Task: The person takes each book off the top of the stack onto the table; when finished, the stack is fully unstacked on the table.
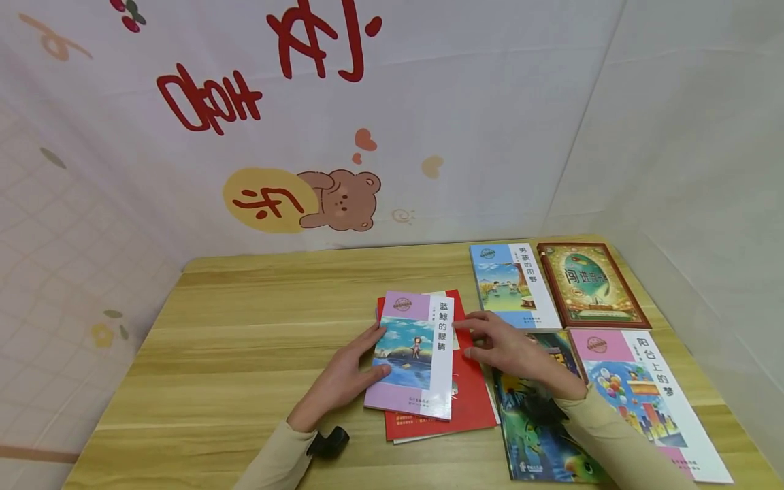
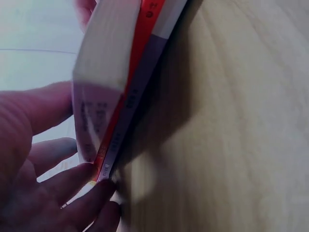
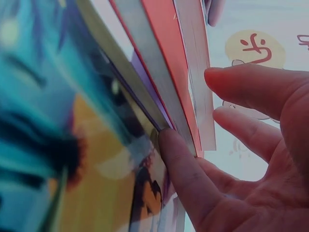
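A book with a pink-and-white cover point(image 1: 407, 361) lies on a red book point(image 1: 473, 401), slightly turned against it. My left hand point(image 1: 343, 378) touches the top book's left edge, thumb at the cover's border. Several fingertips of that hand point(image 2: 24, 179) rest along the stack's side, where a red spine point(image 2: 146, 21) and a purple spine point(image 2: 144, 70) show below the top book point(image 2: 104, 58). From the right, my right hand point(image 1: 514, 350) reaches over the red book, index finger at the top book's edge. In the right wrist view this hand point(image 3: 260, 193) has fairly straight fingers against the page edges point(image 3: 193, 43).
On the right of the wooden table point(image 1: 245, 340) lie a blue-and-white book point(image 1: 505, 286), a brown-framed book point(image 1: 591, 286), a pink-and-white book point(image 1: 649, 401) and a dark green book point(image 1: 533, 435) partly under my right forearm. A printed cloth point(image 1: 490, 102) hangs behind the table.
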The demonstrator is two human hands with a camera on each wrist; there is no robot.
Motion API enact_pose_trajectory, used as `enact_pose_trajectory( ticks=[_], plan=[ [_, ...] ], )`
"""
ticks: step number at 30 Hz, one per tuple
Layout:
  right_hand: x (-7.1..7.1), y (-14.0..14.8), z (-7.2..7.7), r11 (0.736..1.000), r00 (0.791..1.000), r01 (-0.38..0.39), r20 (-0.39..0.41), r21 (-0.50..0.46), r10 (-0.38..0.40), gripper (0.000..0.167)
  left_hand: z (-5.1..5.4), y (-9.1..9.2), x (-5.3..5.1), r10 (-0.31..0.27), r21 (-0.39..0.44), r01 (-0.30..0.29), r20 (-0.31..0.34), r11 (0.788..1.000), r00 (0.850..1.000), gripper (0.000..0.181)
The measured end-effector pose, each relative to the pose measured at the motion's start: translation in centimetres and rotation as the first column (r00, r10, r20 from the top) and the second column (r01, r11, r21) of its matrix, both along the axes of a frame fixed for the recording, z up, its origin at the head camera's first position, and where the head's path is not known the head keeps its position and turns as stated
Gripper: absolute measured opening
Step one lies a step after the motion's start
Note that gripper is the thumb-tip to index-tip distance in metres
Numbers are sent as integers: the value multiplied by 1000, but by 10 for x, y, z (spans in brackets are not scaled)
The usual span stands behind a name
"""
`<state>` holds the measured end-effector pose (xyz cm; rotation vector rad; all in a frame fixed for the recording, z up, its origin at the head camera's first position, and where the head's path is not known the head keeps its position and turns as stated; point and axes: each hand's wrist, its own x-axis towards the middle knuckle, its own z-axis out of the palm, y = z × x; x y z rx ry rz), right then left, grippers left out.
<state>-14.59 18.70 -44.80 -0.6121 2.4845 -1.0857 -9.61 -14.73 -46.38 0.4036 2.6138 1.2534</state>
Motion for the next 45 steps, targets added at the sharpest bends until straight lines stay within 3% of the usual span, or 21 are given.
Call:
enact_pose_trajectory(
  ticks=[7,16,20,25,29,34,39,42,45],
  plan=[
    [2,-2,-2,1000,1000,2,4,11,-2,54,0,-1,3,20,24,-19,-36,1000,999,63],
    [4,-2,0,999,1000,-22,-21,39,23,59,-1,-1,1,-16,64,13,49,998,999,70],
    [3,-3,0,999,999,-26,-22,40,27,59,2,-4,4,-2,153,-13,95,988,995,62],
    [1,-3,0,999,999,-29,-12,34,30,57,0,-15,7,62,295,-95,119,951,991,53],
    [0,-3,-1,999,999,-32,0,29,32,57,-2,-22,10,160,336,-173,66,926,985,49],
    [-3,0,1,999,1000,-26,-9,33,27,57,4,-26,10,254,383,-246,30,890,967,45],
    [-3,0,1,998,1000,-27,-14,49,27,58,12,-39,5,330,459,-314,47,831,943,47],
    [-3,-1,0,998,1000,-18,-6,57,19,60,18,-56,1,361,498,-346,69,795,930,48],
    [-3,-4,-1,998,1000,-18,11,55,17,61,22,-76,-2,391,544,-383,107,746,914,50]
  ],
)
